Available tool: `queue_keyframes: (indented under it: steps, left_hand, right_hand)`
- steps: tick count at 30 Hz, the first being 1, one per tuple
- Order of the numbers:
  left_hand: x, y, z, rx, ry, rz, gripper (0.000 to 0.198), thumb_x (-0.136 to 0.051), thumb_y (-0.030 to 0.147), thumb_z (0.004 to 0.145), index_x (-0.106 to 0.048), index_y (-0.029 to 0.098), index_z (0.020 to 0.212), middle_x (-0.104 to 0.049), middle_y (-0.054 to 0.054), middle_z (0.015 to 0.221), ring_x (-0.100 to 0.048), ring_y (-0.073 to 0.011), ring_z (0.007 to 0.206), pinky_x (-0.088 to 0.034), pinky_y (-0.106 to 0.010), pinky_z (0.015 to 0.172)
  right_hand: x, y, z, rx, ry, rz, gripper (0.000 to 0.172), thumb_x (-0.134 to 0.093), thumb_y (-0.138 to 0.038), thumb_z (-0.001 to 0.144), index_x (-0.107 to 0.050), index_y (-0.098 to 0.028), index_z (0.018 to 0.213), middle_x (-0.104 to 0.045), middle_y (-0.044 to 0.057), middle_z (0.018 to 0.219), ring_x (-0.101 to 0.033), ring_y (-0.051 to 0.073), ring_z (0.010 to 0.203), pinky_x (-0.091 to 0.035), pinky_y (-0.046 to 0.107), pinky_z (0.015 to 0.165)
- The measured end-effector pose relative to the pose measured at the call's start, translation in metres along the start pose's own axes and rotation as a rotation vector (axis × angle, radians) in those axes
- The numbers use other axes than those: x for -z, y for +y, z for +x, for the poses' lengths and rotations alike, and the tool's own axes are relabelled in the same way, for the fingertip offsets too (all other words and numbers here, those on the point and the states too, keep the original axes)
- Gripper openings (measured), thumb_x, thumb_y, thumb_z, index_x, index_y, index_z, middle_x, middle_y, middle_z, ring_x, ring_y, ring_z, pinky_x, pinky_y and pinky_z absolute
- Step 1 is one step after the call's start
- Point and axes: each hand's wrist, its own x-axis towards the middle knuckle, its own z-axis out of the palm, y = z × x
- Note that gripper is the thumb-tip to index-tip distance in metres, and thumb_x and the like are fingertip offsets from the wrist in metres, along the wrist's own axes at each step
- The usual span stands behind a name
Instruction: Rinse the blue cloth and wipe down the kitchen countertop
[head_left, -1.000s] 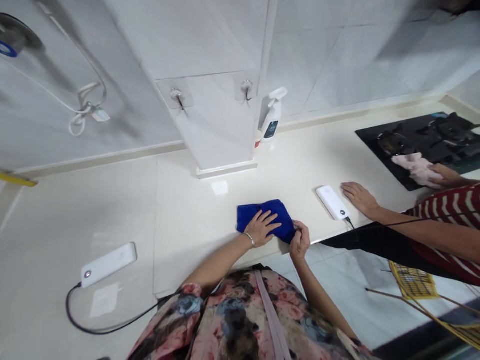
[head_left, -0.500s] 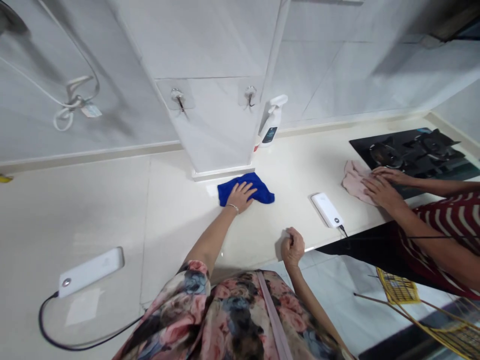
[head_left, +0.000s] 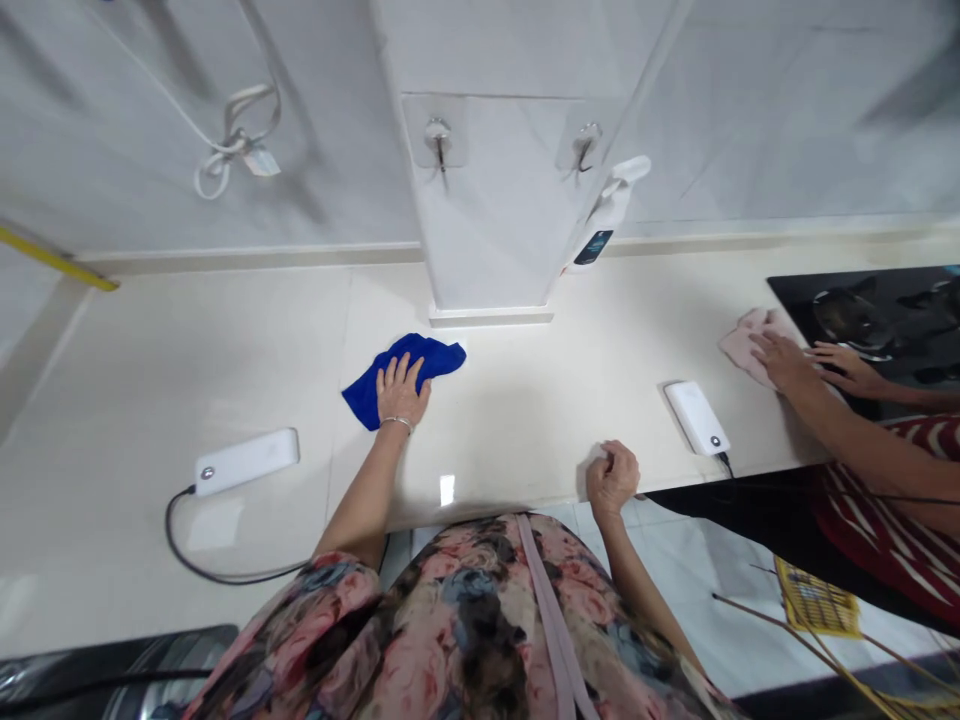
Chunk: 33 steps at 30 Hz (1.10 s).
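My left hand [head_left: 403, 392] lies flat on a crumpled blue cloth [head_left: 367, 397], its fingers spread and pressing it against the pale countertop [head_left: 517, 420]. The cloth is left of the foot of the tiled pillar [head_left: 510, 230]. My right hand [head_left: 613, 478] rests at the counter's front edge, fingers curled in, with nothing visible in it. To its right is a white power bank [head_left: 696, 416] with a black cable. Another white power bank [head_left: 246, 461] lies left of my left forearm, also cabled.
Behind the pillar's right side stands a white spray bottle [head_left: 604, 220]. At right, a co-worker's hands [head_left: 787, 362] are at a pink cloth [head_left: 742, 345] beside a black gas hob [head_left: 885, 310]. A yellow basket [head_left: 817, 597] is below on the floor.
My left hand has slid the blue cloth leftward along the counter, from in front of the pillar to its left. My right hand stays curled at the edge. The view has shifted left.
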Motion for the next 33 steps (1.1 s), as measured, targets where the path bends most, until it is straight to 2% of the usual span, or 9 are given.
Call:
queue_keyframes:
  steps: [3,6,11,14,17,20,24,29,33]
  left_hand:
    - [0.000,0.002,-0.040,0.110,0.036,0.004,0.060,-0.038,0.044,0.101,-0.043,0.023,0.157,-0.030,-0.006,0.168,-0.019,-0.0294,0.157,-0.011,-0.055,0.129]
    - [-0.001,0.010,-0.080,0.096,0.017,-0.001,0.059,-0.040,0.044,0.101,-0.044,0.024,0.156,-0.030,-0.006,0.168,-0.019,-0.0295,0.157,-0.012,-0.055,0.130]
    - [-0.006,0.039,-0.145,-0.114,-0.064,-0.063,0.055,-0.048,0.039,0.098,-0.050,0.031,0.153,-0.033,-0.003,0.167,-0.023,-0.0304,0.156,-0.015,-0.056,0.129]
    - [-0.017,0.066,-0.169,-0.286,-0.129,-0.123,0.058,-0.054,0.038,0.096,-0.049,0.034,0.153,-0.032,-0.002,0.168,-0.023,-0.0318,0.156,-0.017,-0.058,0.128]
    - [-0.029,0.092,-0.172,-0.499,-0.214,-0.193,0.059,-0.058,0.042,0.094,-0.050,0.036,0.152,-0.033,-0.001,0.167,-0.025,-0.0313,0.155,-0.018,-0.057,0.127]
    - [-0.040,0.110,-0.160,-0.713,-0.296,-0.246,0.057,-0.060,0.044,0.092,-0.053,0.037,0.149,-0.036,0.000,0.166,-0.025,-0.0308,0.155,-0.018,-0.057,0.127]
    - [-0.047,0.119,-0.147,-0.859,-0.316,-0.285,0.054,-0.060,0.041,0.093,-0.055,0.037,0.147,-0.037,-0.001,0.165,-0.027,-0.0296,0.155,-0.018,-0.057,0.127]
    - [-0.042,0.102,-0.141,-0.883,-0.307,-0.266,0.055,-0.055,0.049,0.098,-0.051,0.033,0.151,-0.040,-0.003,0.164,-0.029,-0.0282,0.154,-0.020,-0.054,0.128]
    - [-0.030,0.069,-0.121,-0.758,-0.277,-0.197,0.053,-0.053,0.046,0.099,-0.051,0.034,0.151,-0.039,-0.001,0.164,-0.029,-0.0285,0.154,-0.020,-0.055,0.128]
  right_hand:
    - [0.001,0.002,-0.001,0.006,-0.010,0.001,0.028,-0.044,-0.010,0.077,-0.066,-0.018,0.093,-0.071,0.012,0.109,-0.064,0.024,0.105,-0.047,0.041,0.094]
    - [0.002,0.004,-0.001,0.012,-0.026,-0.009,0.028,-0.044,-0.010,0.076,-0.066,-0.018,0.092,-0.070,0.012,0.109,-0.063,0.025,0.104,-0.046,0.041,0.092]
    - [0.002,0.003,-0.002,0.019,-0.034,-0.060,0.028,-0.047,-0.010,0.075,-0.068,-0.018,0.090,-0.070,0.012,0.108,-0.063,0.025,0.098,-0.046,0.041,0.089]
    - [0.002,0.000,-0.002,0.004,-0.037,-0.093,0.028,-0.048,-0.010,0.073,-0.069,-0.018,0.090,-0.070,0.011,0.108,-0.062,0.025,0.097,-0.045,0.041,0.087]
    - [0.001,-0.001,-0.002,0.004,-0.055,-0.092,0.028,-0.048,-0.010,0.073,-0.068,-0.018,0.091,-0.068,0.012,0.107,-0.060,0.026,0.098,-0.043,0.042,0.088]
    - [-0.001,0.000,-0.001,0.015,-0.059,-0.075,0.027,-0.047,-0.011,0.073,-0.068,-0.017,0.090,-0.067,0.012,0.106,-0.059,0.026,0.097,-0.042,0.042,0.088]
    - [-0.002,0.002,-0.001,0.047,-0.061,-0.080,0.028,-0.048,-0.012,0.075,-0.068,-0.017,0.093,-0.067,0.012,0.107,-0.059,0.025,0.096,-0.043,0.040,0.086]
    - [-0.001,0.001,-0.001,0.088,-0.048,-0.072,0.029,-0.046,-0.010,0.078,-0.069,-0.017,0.095,-0.068,0.012,0.108,-0.060,0.024,0.101,-0.044,0.040,0.089]
    - [-0.001,0.001,-0.001,0.091,-0.033,-0.069,0.029,-0.047,-0.010,0.078,-0.069,-0.018,0.095,-0.069,0.011,0.109,-0.061,0.024,0.101,-0.044,0.039,0.088]
